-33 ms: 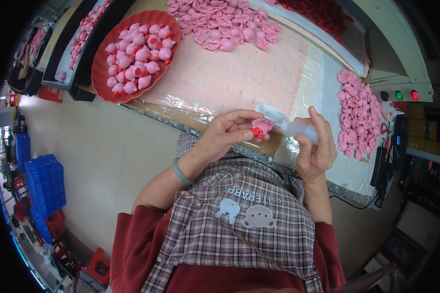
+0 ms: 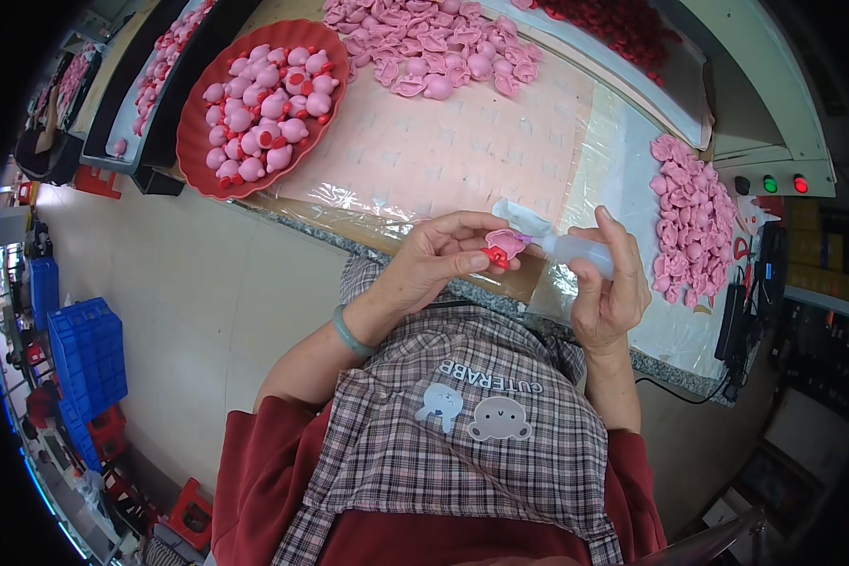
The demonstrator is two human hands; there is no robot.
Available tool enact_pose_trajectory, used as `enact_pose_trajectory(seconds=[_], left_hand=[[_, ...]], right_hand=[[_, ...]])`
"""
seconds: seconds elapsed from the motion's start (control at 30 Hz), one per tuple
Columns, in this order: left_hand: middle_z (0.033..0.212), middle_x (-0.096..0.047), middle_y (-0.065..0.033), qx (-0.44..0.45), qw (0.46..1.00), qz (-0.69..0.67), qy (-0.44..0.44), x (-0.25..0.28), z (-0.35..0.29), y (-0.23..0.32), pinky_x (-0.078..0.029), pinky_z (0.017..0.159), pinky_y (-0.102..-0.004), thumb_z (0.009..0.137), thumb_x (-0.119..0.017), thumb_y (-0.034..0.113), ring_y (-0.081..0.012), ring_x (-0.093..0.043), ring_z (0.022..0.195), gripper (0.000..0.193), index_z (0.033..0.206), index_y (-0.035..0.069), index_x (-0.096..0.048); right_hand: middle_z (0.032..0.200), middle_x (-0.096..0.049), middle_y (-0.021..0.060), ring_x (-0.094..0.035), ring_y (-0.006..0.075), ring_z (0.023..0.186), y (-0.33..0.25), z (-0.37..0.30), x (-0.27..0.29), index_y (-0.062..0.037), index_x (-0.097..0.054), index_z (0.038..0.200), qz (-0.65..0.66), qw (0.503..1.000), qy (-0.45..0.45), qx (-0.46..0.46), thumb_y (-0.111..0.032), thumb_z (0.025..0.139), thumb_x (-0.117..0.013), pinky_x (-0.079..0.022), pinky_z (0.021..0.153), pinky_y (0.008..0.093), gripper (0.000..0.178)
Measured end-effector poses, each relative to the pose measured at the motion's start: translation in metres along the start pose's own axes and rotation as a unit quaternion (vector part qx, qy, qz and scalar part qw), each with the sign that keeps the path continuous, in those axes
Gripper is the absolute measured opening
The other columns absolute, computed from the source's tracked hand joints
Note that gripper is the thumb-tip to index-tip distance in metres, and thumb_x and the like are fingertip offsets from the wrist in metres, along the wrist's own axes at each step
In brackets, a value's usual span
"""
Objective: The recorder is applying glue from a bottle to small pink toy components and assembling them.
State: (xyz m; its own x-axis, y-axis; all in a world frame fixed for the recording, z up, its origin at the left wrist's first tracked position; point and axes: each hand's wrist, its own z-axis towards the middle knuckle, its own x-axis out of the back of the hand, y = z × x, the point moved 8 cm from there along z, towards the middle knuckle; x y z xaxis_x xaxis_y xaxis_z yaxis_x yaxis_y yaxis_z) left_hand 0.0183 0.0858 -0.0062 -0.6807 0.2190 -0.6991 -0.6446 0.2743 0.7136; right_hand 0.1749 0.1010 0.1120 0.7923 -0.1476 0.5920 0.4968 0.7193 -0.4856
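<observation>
Over the near edge of the workbench, my left hand (image 2: 443,257) pinches a small hollow pink plastic shell (image 2: 506,241) with a red piece (image 2: 495,257) at its lower side. The shell's open side shows. My right hand (image 2: 613,283) grips a translucent squeeze bottle (image 2: 583,253), tilted almost level. Its thin purple nozzle (image 2: 526,238) points left and reaches the shell's rim; whether it touches, I cannot tell. Left of my hands, a red scalloped bowl (image 2: 195,151) holds many pink figures with red parts.
Pink shells (image 2: 434,47) lie heaped at the bench's far side. Another pink pile (image 2: 693,222) covers the right side, near a power strip (image 2: 731,321) with cables. Dark red pieces (image 2: 613,33) fill a far tray. Blue crates (image 2: 87,354) stand on the floor at left.
</observation>
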Motion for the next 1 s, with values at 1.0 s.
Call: enact_pose_trajectory(seconds=[1.0], left_hand=[[0.126, -0.059, -0.0171, -0.036, 0.999, -0.004, 0.019, 0.002, 0.002, 0.002, -0.046, 0.103, -0.0413, 0.084, -0.071, 0.002, -0.0269, -0.061, 0.114, 0.044, 0.123, 0.001, -0.051]], right_hand=[[0.087, -0.069, 0.0163, -0.068, 0.0259, 0.072, -0.015, 0.002, 0.004, 0.0061, -0.058, 0.122, -0.057, 0.996, 0.014, 0.065, -0.022, 0.089, -0.068, -0.054, 0.056, 0.0313, 0.045]])
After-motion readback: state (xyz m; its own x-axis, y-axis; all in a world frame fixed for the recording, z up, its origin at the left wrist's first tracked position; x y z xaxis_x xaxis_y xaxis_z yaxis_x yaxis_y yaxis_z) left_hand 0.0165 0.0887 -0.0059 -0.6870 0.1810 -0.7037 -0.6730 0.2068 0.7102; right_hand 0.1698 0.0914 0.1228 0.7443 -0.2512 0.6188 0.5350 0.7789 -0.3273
